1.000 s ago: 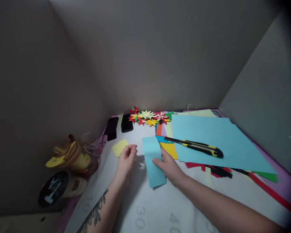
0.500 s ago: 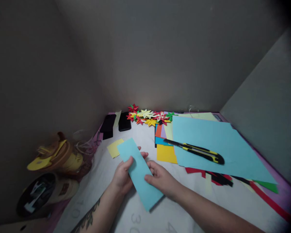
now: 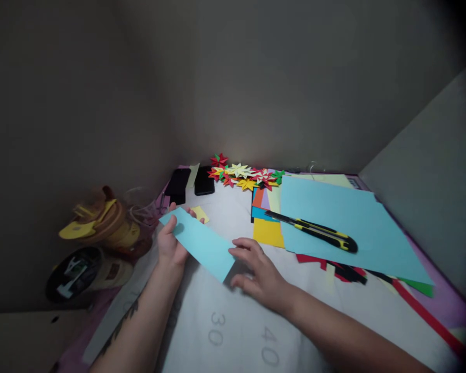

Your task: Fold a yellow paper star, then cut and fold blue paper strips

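Note:
A long light-blue paper rectangle [image 3: 204, 243] lies across my left hand [image 3: 173, 241], thumb on top and fingers underneath at its upper left end. My right hand [image 3: 254, 267] is at the paper's lower right end, fingers bent and thumb apart from them, with nothing gripped between them. Its index fingertip is close to the paper's edge; I cannot tell whether it touches. Behind the left fingers a small pale-yellow paper [image 3: 200, 214] shows in part on the white sheet [image 3: 233, 321] printed with numbers.
A yellow-and-black utility knife [image 3: 314, 231] rests on a large light-blue sheet [image 3: 334, 199] at the right. Folded paper stars [image 3: 244, 175] lie along the back, beside two dark phone-like objects [image 3: 204, 181]. Containers [image 3: 112, 228] stand left; red and black paper scraps [image 3: 345, 272] lie right.
The blue paper has moved left and turned to lie flatter across the view. My right hand has released it and its fingers have spread. The camera view has shifted slightly.

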Tool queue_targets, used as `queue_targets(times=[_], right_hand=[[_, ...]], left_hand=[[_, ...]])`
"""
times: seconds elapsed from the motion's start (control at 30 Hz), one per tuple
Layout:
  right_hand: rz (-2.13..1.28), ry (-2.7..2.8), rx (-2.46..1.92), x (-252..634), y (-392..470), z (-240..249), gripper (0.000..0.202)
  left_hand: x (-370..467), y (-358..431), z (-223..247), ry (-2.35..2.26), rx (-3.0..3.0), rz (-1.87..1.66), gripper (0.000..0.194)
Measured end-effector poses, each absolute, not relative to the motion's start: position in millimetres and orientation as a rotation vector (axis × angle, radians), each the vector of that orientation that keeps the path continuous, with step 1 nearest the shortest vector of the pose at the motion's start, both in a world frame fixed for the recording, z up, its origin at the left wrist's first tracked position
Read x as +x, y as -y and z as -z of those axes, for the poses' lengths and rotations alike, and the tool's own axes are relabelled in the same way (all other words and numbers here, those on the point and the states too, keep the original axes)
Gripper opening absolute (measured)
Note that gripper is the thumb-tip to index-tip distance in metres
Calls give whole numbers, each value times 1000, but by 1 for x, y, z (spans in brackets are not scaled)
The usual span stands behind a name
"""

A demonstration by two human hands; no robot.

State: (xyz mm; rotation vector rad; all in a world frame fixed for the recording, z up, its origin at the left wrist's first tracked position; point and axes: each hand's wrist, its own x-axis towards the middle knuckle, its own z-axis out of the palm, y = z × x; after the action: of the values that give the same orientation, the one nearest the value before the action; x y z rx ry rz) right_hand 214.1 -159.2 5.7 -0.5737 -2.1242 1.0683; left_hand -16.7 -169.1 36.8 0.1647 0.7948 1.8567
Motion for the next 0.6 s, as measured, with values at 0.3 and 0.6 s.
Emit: queue_targets(times=[0.3,0.6], right_hand=[[-1000,2078,-535,211,156,-1,37],[-1330,1981,-596,210,159,-5,56]], left_hand=[[-1,172,-39,-718,89,-1721,33],[-2,170,-35,-805,115,-1775,37]])
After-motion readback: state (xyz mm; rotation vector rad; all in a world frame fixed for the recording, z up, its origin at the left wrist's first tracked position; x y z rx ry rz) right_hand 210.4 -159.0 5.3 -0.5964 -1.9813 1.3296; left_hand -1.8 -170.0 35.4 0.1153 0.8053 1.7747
